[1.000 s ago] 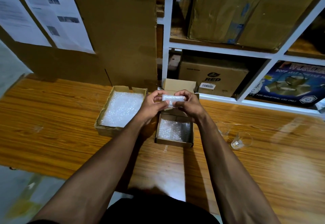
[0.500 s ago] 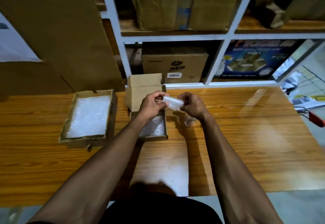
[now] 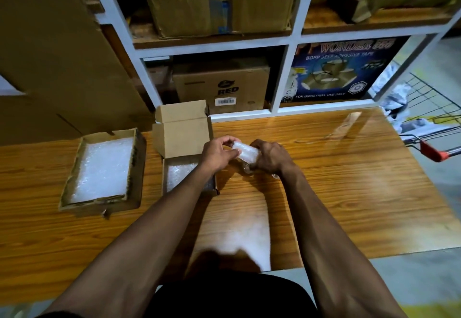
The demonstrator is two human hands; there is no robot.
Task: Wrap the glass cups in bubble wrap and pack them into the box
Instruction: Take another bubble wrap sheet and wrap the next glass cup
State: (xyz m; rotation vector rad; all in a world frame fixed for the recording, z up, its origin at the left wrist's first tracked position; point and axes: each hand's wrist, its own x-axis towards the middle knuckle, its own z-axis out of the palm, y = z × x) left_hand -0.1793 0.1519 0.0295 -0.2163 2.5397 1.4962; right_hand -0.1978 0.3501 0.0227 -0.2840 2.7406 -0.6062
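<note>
**Clerk:** Item one, position?

**Me:** Bubble-wrapped bundle (image 3: pixel 245 152), held between my two hands just right of the small open box (image 3: pixel 184 143), above the table (image 3: pixel 349 180). My left hand (image 3: pixel 216 156) pinches its left end, thumb and fingers (image 3: pixel 228 140) curled round it. My right hand (image 3: pixel 270 157) grips the right end, fingers curled under and hidden behind the knuckles.

**Clerk:** Hand and arm pose?

**Me:** Both forearms reach forward from the near table edge and converge at the bundle. Left forearm crosses over the box's near right corner. Backs of both hands face up.

**Clerk:** Appearance of item one?

**Me:** A short, whitish, translucent roll lying roughly sideways, slightly tilted. What is inside I cannot tell. Clear glass (image 3: pixel 247 169) shows just below it, beneath my right hand, on the table.

**Clerk:** The box?

**Me:** Brown cardboard, lid flap standing up at the far side, bubble wrap lining (image 3: pixel 180 173) the bottom.

**Clerk:** Other stock?

**Me:** Left of the box, a flat cardboard tray (image 3: pixel 136 168) filled with bubble wrap sheets (image 3: pixel 104 168). Beyond the box, a white shelf unit (image 3: pixel 282 78) with cartons.
</note>
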